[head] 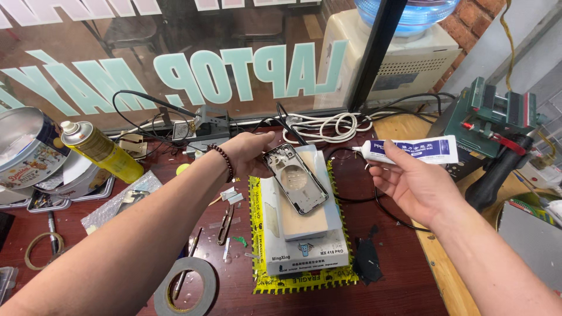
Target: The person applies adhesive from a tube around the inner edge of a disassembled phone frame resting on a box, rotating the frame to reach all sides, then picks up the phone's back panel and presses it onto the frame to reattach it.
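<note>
Dark red workbench (pixel 404 281). White heating pad unit (pixel 304 234) sits on yellow tape strip, centre. Left hand (pixel 249 153) holds phone back frame (pixel 294 178) tilted above the pad, fingers curled round its top edge. Right hand (pixel 410 184) pinches white-and-blue glue tube (pixel 410 150), thumb over fingers, nozzle pointing left. Tape roll (pixel 186 287) near front edge.

The left hand's fingers (pixel 266 142) are partly hidden behind the phone frame (pixel 294 177) at centre. The blue water bottle (pixel 410 13) is cut off by the top edge, the round tin (pixel 26 146) by the left edge. The tape roll (pixel 186 288) runs off the bottom edge. Small parts on the desk (pixel 404 275) are too tiny to identify.
</note>
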A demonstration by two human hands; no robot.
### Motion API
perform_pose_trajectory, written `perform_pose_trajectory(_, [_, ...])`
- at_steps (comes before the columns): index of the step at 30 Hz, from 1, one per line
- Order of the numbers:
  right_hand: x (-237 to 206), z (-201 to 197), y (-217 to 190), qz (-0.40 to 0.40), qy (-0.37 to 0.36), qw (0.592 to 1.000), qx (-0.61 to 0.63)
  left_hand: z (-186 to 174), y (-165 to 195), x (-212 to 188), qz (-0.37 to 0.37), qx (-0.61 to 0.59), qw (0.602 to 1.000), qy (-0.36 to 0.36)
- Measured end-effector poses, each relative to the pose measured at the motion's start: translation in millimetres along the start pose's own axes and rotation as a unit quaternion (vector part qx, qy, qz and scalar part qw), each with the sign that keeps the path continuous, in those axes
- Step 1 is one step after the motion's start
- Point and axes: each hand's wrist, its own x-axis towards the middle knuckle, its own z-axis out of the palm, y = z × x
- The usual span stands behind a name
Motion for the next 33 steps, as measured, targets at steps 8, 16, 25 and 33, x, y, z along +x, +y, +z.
perform_pose_trajectory(8, [-18.4,52.6,-1.8,-0.296,-0.003,0.937,-0.183,-27.7,-9.8,-47.4,0.159,0.175,0.961,0.141])
perform_pose_trajectory(16, [-39.5,147.7,28.0,-0.509,-0.037,0.784,-0.354,-110.1,-67.4,-128.8,0.143,-0.357,0.895,-0.225])
perform_pose_trajectory(25, [-67.4,285.1,100.8,-0.602,-0.093,0.646,-0.461,-210.3,-110.8,-172.7,0.129,-0.348,0.89,-0.267])
perform_pose_trajectory(33, [-57.5,408.2,204.3,-0.568,-0.215,0.663,-0.437,-305.8,-136.8,-173.5,0.118,-0.346,0.907,-0.21])
